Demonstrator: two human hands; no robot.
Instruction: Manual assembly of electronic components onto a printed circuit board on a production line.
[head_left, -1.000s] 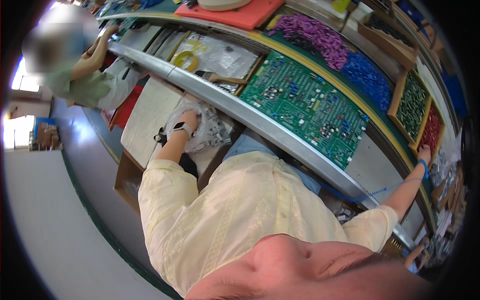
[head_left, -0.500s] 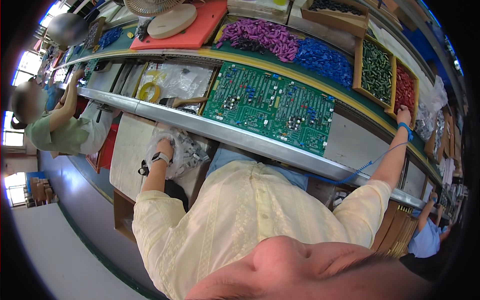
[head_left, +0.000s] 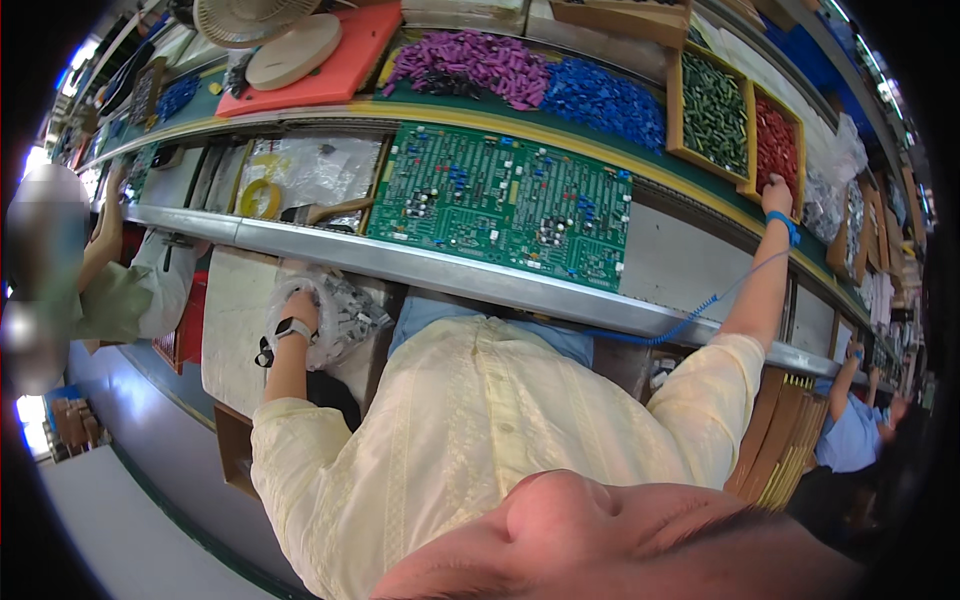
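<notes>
On the left, my left hand reaches into a clear plastic bag of grey-white parts. Its fingers are hidden among the plastic and the parts. Far to the right, my right hand is at the near end of a yellow-edged box of red components. Its fingers are curled together, and whatever they hold is too small to make out. A blue wrist strap with a coiled cord circles that wrist. Between my hands, a large green circuit board fitted with many small components lies on the metal-edged line.
Beside the red parts stands a box of dark green components. Blue components and purple ones lie heaped behind the board. A brush and a yellow tape roll lie left of it. A co-worker's arm is at far left.
The whole view has shifted, so the bench appears further left. My right hand stays at the red box, its fingers drawn slightly toward the near edge. My left hand remains in the bag.
</notes>
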